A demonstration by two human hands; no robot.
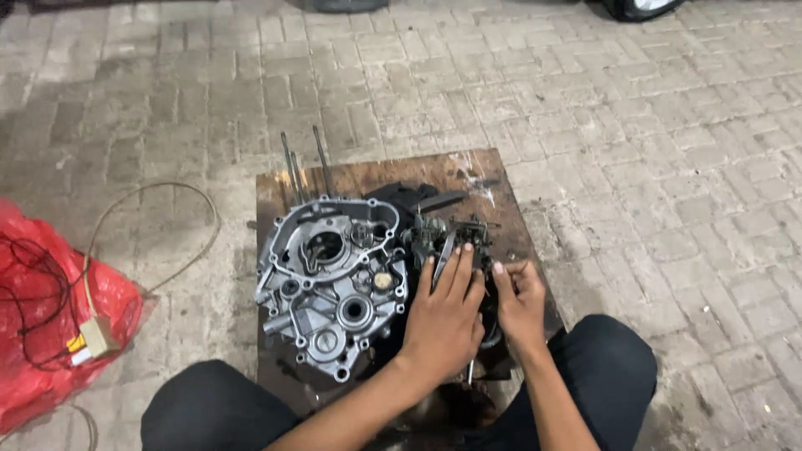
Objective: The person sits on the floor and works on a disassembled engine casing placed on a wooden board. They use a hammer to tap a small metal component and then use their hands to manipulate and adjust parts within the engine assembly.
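A brick floor (652, 150) fills the frame. At centre lies a wooden board (376, 175) carrying a grey engine crankcase (330, 284), with a dark gear cluster (447, 230) just right of it. The left hand (443, 321) rests flat on the cluster, fingers released. The right hand (520, 301) pinches something too small to tell.

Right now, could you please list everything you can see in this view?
engine case half: one, silver-grey, left part of the board, two thin studs rising behind it
gear cluster: one, dark and oily, right of the case
wooden board: one, brown, stained, on the pavement
brick pavement: grey, all around
plastic bag: one, red, far left
cable with small box: one, on the bag
tyre: one, black, top edge
left hand: flat on the dark parts
right hand: fingers curled, grip unclear
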